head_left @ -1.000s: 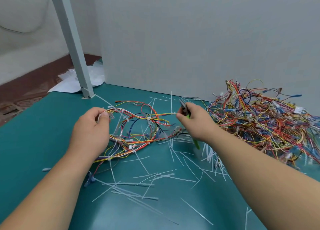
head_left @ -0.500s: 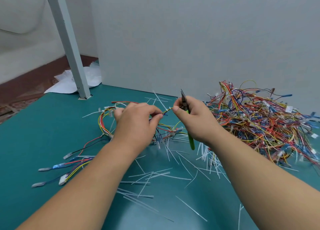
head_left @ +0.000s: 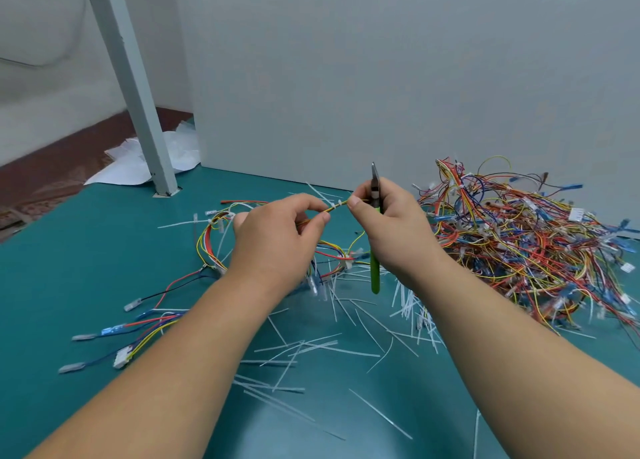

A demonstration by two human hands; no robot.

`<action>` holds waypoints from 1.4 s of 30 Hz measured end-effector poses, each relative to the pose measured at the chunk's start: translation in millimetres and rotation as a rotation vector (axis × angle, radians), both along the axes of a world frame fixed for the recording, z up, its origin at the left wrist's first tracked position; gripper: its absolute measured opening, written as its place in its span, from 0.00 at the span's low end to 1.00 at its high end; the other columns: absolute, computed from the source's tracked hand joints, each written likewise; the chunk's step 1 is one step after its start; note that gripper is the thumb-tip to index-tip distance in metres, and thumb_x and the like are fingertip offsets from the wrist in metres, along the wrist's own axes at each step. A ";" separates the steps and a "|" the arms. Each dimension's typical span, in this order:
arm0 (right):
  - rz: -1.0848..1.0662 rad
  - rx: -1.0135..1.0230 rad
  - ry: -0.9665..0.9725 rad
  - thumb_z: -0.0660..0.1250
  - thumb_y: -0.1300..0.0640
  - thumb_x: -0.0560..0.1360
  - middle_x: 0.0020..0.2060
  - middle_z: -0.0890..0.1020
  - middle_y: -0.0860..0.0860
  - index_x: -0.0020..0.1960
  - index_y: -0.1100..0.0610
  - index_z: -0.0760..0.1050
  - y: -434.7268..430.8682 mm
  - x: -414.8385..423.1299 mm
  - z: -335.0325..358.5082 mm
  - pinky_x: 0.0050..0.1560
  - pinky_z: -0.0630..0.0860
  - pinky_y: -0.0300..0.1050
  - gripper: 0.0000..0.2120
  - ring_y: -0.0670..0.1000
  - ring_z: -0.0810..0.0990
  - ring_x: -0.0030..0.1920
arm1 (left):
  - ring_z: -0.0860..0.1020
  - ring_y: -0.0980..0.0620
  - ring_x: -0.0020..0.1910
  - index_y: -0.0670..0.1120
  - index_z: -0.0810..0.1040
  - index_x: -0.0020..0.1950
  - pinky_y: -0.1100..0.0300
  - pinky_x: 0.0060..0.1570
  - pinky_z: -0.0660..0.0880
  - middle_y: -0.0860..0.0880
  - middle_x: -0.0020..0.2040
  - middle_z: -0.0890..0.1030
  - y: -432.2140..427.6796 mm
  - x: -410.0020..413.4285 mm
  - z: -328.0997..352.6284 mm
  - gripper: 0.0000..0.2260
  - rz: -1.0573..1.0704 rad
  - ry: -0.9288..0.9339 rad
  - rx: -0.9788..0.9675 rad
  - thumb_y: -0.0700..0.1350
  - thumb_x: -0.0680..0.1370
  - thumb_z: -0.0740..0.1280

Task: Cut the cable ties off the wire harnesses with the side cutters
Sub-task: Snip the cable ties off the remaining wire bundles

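The cable tie (head_left: 339, 203) sits on a short stretch of the wire harness (head_left: 207, 232) above the table (head_left: 69, 251) centre, pinched between the left hand (head_left: 277, 237) and the right hand (head_left: 394, 230), which also grips the side cutters (head_left: 374, 275) tip-up. Swinging the blades down may slacken this stretch and nick a wire. One second earlier, the left hand gripped the harness well to the left.

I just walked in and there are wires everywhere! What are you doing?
Someone is cutting cable ties off wire harnesses. Left hand and right hand pinch a wire between them, a white tie on it. The right hand also holds green cutters, tips up, off the tie. Cut ties litter the table; a harness pile waits.
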State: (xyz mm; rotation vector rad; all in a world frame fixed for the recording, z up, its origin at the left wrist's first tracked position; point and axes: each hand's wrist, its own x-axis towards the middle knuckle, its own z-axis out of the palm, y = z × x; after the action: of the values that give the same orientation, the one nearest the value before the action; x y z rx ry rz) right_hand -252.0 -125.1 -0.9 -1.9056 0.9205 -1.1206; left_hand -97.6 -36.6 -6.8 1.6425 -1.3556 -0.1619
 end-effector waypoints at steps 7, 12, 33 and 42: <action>0.000 0.022 0.149 0.72 0.54 0.78 0.41 0.81 0.43 0.48 0.49 0.78 5.4 -2.0 -4.7 0.41 0.71 0.30 0.03 0.37 0.76 0.39 | 0.82 0.55 0.43 0.57 0.83 0.46 0.42 0.58 0.74 0.59 0.38 0.84 0.4 -2.5 0.1 0.05 0.005 0.009 -0.028 0.47 0.78 0.70; 0.098 0.176 0.090 0.73 0.54 0.79 0.34 0.80 0.39 0.48 0.51 0.81 10.2 -0.9 -11.8 0.42 0.75 0.38 0.02 0.41 0.77 0.35 | 0.81 0.53 0.43 0.53 0.81 0.43 0.42 0.56 0.75 0.58 0.38 0.82 1.9 -4.6 -5.3 0.05 0.000 0.057 -0.045 0.42 0.74 0.71; -0.408 0.036 -0.076 0.71 0.59 0.77 0.36 0.79 0.49 0.45 0.52 0.80 1.2 -34.4 -40.5 0.37 0.71 0.40 0.03 0.44 0.72 0.34 | 0.79 0.56 0.36 0.54 0.79 0.46 0.61 0.37 0.74 0.56 0.36 0.82 -1.8 30.2 -15.7 0.03 0.134 0.266 -0.288 0.49 0.80 0.68; -0.287 0.052 0.065 0.73 0.53 0.78 0.38 0.81 0.43 0.48 0.50 0.81 -9.8 -63.3 -37.2 0.38 0.72 0.28 0.02 0.36 0.76 0.36 | 0.70 0.59 0.30 0.55 0.77 0.43 0.68 0.30 0.66 0.55 0.31 0.73 0.1 33.0 -20.7 0.06 0.136 0.237 -0.229 0.49 0.80 0.69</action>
State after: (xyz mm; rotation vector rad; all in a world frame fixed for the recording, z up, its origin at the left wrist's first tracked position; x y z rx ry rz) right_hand -315.3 -135.0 -38.0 -1.8153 1.2783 -1.1908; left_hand -64.6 -36.4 -27.6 1.4663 -1.0406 -0.1123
